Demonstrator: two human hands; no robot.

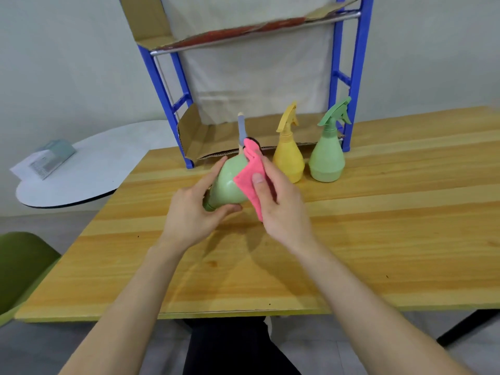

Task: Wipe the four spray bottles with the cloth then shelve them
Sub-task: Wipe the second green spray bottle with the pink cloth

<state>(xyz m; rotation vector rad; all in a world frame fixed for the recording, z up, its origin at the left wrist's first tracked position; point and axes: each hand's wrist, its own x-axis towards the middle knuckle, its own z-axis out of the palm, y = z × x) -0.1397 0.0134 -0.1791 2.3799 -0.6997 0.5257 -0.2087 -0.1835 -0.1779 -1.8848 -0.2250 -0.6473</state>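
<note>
Item 1. Green chair (21, 266), near left, beside the worktop's corner.

Item 2. Worktop (243, 266), pale wood planks; carries every task object.

Item 3. Left hand (189, 212), fingers and thumb wrapped round the narrow neck end of the pale green spray bottle (230, 182). The bottle is held just above the worktop and tipped over, neck towards the person, broad base pointing away.

Item 4. Right hand (281, 204), pinching the pink cloth (251, 180), thumb pressing it flat against the bottle's right flank.

Step in hand, by judgement: wiping, likely the first bottle of four, since none stands on the shelf.

Item 5. Bluish spray head (241, 128), poking up behind the held bottle; its body is mostly hidden, presumably the fourth bottle.

Item 6. Yellow spray bottle (288, 155), upright on the worktop, just right of the hands.

Item 7. Darker green spray bottle (327, 155), upright, just beside the yellow one.

Item 8. Blue shelf rack (357, 63), at the back of the worktop, its tiers lined with cardboard (205, 139); the lowest tier looks free.

Item 9. Round white table (89, 169), far left, with a box (51, 158) on it.

Next move, by judgement: turn the bottle in the left hand so the cloth reaches the unwiped sides and base, then set it upright on the lowest tier, clear of the bluish head in front.
</note>
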